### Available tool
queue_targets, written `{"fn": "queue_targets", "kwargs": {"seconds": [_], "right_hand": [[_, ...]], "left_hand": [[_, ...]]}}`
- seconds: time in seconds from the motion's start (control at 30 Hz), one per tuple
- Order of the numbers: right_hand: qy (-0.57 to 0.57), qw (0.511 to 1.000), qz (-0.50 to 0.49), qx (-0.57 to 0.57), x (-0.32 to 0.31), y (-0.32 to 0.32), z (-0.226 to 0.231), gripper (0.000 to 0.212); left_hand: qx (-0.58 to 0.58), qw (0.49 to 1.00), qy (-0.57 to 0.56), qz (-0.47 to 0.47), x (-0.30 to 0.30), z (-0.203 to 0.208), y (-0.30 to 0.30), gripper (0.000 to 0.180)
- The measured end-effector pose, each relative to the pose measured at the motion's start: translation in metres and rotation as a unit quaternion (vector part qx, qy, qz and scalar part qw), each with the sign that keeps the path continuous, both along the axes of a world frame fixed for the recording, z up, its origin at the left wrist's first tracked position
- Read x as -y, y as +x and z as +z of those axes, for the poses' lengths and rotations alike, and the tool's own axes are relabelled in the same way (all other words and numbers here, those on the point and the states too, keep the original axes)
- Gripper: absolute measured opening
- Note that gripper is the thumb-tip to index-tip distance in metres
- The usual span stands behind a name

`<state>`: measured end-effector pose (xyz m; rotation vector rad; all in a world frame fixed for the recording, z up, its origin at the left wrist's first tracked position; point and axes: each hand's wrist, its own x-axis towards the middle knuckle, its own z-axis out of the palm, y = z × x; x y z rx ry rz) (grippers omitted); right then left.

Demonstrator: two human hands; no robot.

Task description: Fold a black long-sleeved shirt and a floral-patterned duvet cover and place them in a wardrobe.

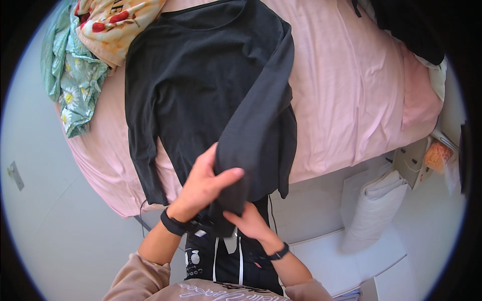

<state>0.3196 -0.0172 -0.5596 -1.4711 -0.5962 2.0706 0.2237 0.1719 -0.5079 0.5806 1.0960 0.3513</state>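
A black long-sleeved shirt lies spread on the bed, neckline at the far side and hem toward me. Its right-side sleeve is laid diagonally across the front, the lower end hanging past the bed's near edge. My left hand grips this sleeve from its left side, thumb on top and most fingers hidden by the cloth. Lower down, my right hand holds the sleeve near its cuff, its fingertips partly covered and slightly blurred. The other sleeve hangs straight down at the left.
Pink sheeting covers the bed. A green daisy-print cloth and a patterned yellow blanket are heaped at the far left. Dark clothing lies at the far right. A white rolled bundle stands on the floor at the right.
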Motion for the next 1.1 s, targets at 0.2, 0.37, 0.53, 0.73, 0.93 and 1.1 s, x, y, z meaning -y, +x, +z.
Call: {"fn": "queue_targets", "kwargs": {"seconds": [0.2,0.37,0.53,0.73,0.93,1.1], "right_hand": [[-0.095,0.991,-0.014,0.090,0.008,-0.064,-0.054,0.042],[-0.015,0.992,-0.004,0.126,-0.039,-0.013,-0.034,0.047],[-0.002,0.979,0.106,0.172,-0.063,-0.001,-0.047,0.048],[0.082,0.949,0.045,0.300,-0.076,-0.011,-0.039,0.024],[0.107,0.958,0.027,0.264,-0.119,-0.046,-0.031,0.018],[0.104,0.972,0.049,0.204,-0.130,-0.082,-0.023,0.017]], "left_hand": [[-0.255,0.964,0.013,-0.077,0.105,-0.127,-0.132,0.031],[-0.130,0.988,-0.075,0.026,0.099,-0.114,-0.122,0.013],[-0.246,0.963,0.099,-0.034,0.088,-0.091,-0.120,0.019],[-0.514,0.812,0.260,-0.094,0.127,-0.079,-0.196,0.037],[-0.744,0.609,0.266,-0.063,0.141,-0.102,-0.326,0.054],[-0.504,0.853,0.125,0.055,0.162,-0.098,-0.380,0.020]]}}
